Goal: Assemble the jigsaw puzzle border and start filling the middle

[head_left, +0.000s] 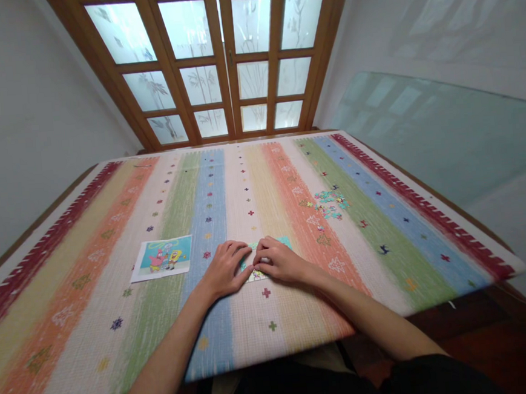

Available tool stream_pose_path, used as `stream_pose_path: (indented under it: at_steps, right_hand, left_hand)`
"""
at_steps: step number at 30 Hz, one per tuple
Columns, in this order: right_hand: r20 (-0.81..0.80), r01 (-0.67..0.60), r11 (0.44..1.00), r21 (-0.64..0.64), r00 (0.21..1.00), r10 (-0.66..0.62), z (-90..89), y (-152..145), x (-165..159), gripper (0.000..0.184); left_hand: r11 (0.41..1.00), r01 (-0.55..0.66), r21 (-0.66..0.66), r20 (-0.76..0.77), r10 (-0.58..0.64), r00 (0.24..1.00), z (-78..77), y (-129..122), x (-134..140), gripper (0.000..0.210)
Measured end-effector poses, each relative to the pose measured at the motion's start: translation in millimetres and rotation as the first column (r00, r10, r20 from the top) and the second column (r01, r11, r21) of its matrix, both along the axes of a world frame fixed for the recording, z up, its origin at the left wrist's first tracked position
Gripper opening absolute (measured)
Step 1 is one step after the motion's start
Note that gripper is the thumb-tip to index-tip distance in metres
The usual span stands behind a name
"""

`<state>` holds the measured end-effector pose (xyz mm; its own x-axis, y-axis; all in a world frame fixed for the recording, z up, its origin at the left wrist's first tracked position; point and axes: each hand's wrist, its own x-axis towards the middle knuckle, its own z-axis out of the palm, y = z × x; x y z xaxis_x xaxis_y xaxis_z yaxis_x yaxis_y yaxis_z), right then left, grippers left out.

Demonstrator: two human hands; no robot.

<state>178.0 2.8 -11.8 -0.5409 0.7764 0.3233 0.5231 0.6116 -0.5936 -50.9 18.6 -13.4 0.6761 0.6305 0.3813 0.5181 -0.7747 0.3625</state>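
A partly assembled jigsaw puzzle (283,242) lies flat on the striped tablecloth in front of me, its middle largely covered by my hands. My left hand (225,269) rests along the puzzle's left side, fingers apart and curved, with thumb and fingertips at its edge. Over the puzzle, the thumb and fingers of my right hand (278,261) are pinched together on what looks like a small puzzle piece, mostly hidden by the fingertips. To the left lies a printed picture (164,257) of a pink starfish and a yellow sponge cartoon figure.
Several loose puzzle pieces (330,205) are scattered in a cluster toward the right. A patterned, striped tablecloth (263,318) covers the table, whose near edge is just before my body. Wooden doors (232,96) with glass panes stand beyond the far edge, and walls flank both sides.
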Motion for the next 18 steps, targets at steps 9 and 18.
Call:
stream_pose_path:
  at_steps: [9, 18]
  right_hand:
    - [-0.005, 0.013, 1.0, 0.015, 1.0, -0.013, 3.4, -2.3, 0.5, 0.006]
    - [-0.065, 0.14, 0.99, 0.023, 0.988, -0.138, 14.5, 9.6, 26.6, 0.006]
  left_hand:
    - [1.0, 0.007, 0.014, 0.01, -0.007, 1.0, -3.2, 0.8, 0.0, 0.026]
    - [1.0, 0.016, -0.003, 0.007, -0.016, 1.0, -2.5, 1.6, -0.9, 0.027]
